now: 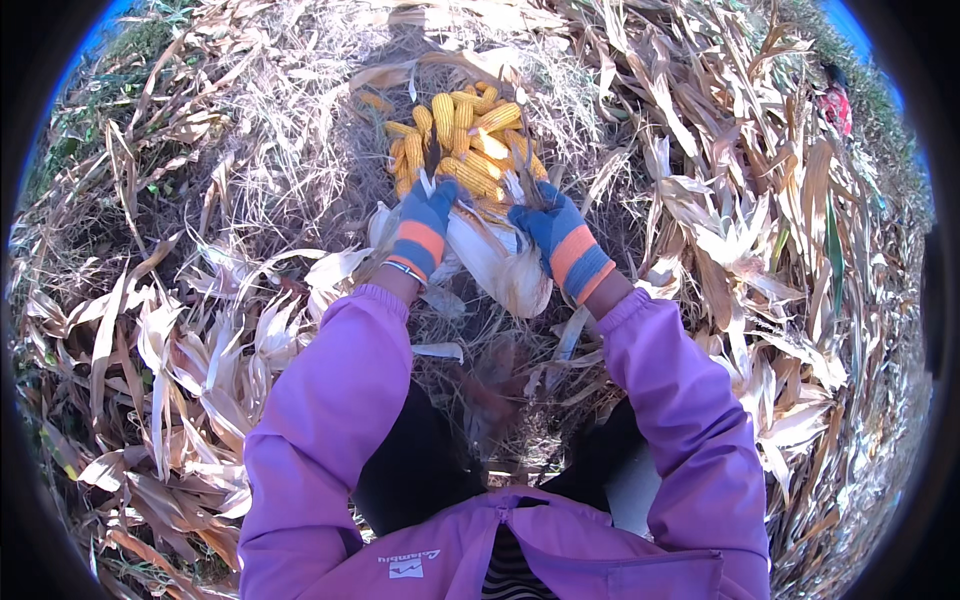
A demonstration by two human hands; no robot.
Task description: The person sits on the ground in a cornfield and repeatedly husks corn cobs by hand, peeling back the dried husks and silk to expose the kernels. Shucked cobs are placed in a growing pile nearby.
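Note:
My left hand (424,229), in a blue and orange striped knit glove, pinches a dry strip of corn husk (426,184). In a matching glove, my right hand (564,238) grips more husk, with dark dry tips standing up beside the fingers. A broad pale husk (499,262) hangs between both hands, spread and bent downward. Whether an ear sits inside it I cannot tell; yellow kernels show just behind its upper edge. Directly beyond my hands lies a pile of bare yellow corn ears (461,127), partly covered by the husk and fingers.
Loose dry husks (225,345) litter the ground at left. Heaped corn stalks and leaves (742,217) line the right side. Dry straw (300,127) surrounds the pile. A person in red (835,109) is at the far upper right. My dark-clothed knees (412,457) flank the ground before me.

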